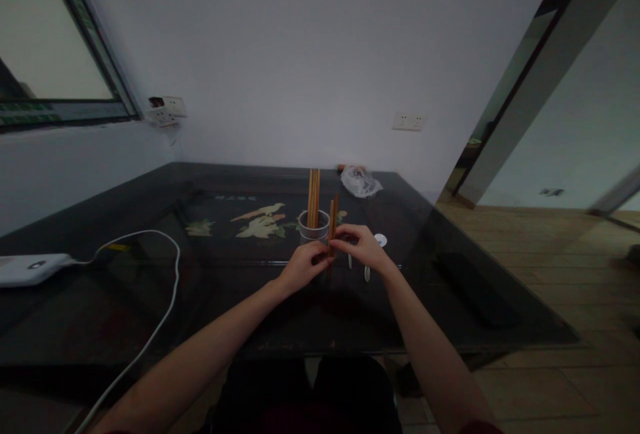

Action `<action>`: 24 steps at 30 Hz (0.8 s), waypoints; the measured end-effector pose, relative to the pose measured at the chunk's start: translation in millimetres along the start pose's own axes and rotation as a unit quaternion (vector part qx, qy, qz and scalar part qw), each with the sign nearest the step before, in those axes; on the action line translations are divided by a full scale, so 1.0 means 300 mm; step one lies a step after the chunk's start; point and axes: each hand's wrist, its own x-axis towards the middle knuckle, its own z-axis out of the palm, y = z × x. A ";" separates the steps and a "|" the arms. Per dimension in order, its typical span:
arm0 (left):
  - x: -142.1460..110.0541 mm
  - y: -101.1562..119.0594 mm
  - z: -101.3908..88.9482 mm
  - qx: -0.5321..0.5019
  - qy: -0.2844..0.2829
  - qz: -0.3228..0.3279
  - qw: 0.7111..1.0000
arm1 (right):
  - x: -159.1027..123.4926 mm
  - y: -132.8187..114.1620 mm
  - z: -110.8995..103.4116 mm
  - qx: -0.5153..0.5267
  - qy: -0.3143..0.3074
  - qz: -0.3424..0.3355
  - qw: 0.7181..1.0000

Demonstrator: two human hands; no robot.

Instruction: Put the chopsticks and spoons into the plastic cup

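Note:
Some wooden chopsticks (332,221) stand upright between my two hands, just right of a clear plastic cup (314,233). My left hand (306,265) pinches them low down, its fingers curled near the cup's front. Higher up, my right hand (357,244) grips the same chopsticks between thumb and fingers. Several more chopsticks (314,197) lean upright inside the cup. Beyond my right hand a white spoon (381,240) lies partly hidden, and pale handle ends (367,274) show below that hand.
The dark glossy table (240,307) has a bird picture on its top. A crumpled clear plastic bag (360,182) lies at the back by the wall. On the left, a white device (33,269) trails a white cable (179,267) toward me. A dark flat object (475,287) rests at right.

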 end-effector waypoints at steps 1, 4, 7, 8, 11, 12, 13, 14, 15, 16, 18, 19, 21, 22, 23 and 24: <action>0.001 0.001 -0.002 0.004 -0.003 0.001 1.000 | 0.000 0.003 0.002 0.005 0.012 0.004 1.000; 0.003 0.005 -0.008 0.016 -0.011 0.002 1.000 | -0.001 0.008 0.007 0.010 0.042 0.006 0.999; 0.003 0.004 -0.011 0.020 -0.010 0.005 1.000 | -0.001 0.011 0.010 0.006 0.051 0.001 0.999; 0.003 0.003 -0.011 0.020 -0.010 0.007 1.000 | -0.001 0.011 0.010 0.006 0.050 0.001 0.999; 0.002 -0.002 -0.009 0.012 -0.010 0.010 1.000 | -0.001 0.011 0.009 0.015 0.050 0.003 0.999; 0.002 -0.003 -0.008 0.007 -0.010 0.009 1.000 | -0.002 0.011 0.009 0.019 0.052 0.004 0.998; 0.002 -0.004 -0.007 0.003 -0.011 0.008 1.000 | -0.002 0.011 0.009 0.020 0.054 0.006 0.998; 0.002 -0.004 -0.007 -0.001 -0.012 0.006 1.000 | -0.002 0.010 0.009 0.021 0.055 0.008 0.998; 0.002 -0.004 -0.006 -0.003 -0.013 0.004 1.000 | -0.002 0.009 0.009 0.020 0.055 0.009 0.998; 0.002 -0.003 -0.006 -0.004 -0.013 0.001 1.000 | -0.003 0.008 0.009 0.019 0.056 0.008 0.998; 0.002 -0.001 -0.006 -0.005 -0.013 -0.003 1.000 | -0.003 0.004 0.008 0.015 0.056 0.004 0.998; 0.002 0.001 -0.007 -0.006 -0.013 -0.004 1.000 | -0.002 0.002 0.007 0.011 0.055 0.000 0.998; 0.003 0.003 -0.008 -0.007 -0.013 -0.004 1.000 | -0.002 -0.001 0.007 0.005 0.056 -0.003 0.998; 0.003 0.004 -0.009 -0.007 -0.014 -0.004 1.000 | -0.001 -0.003 0.006 0.004 0.056 -0.004 0.998; 0.003 0.004 -0.009 -0.007 -0.016 -0.004 1.000 | -0.001 -0.003 0.006 0.004 0.056 -0.003 0.998; 0.003 0.004 -0.010 -0.006 -0.016 -0.004 1.000 | -0.001 -0.004 0.007 0.004 0.056 -0.002 0.998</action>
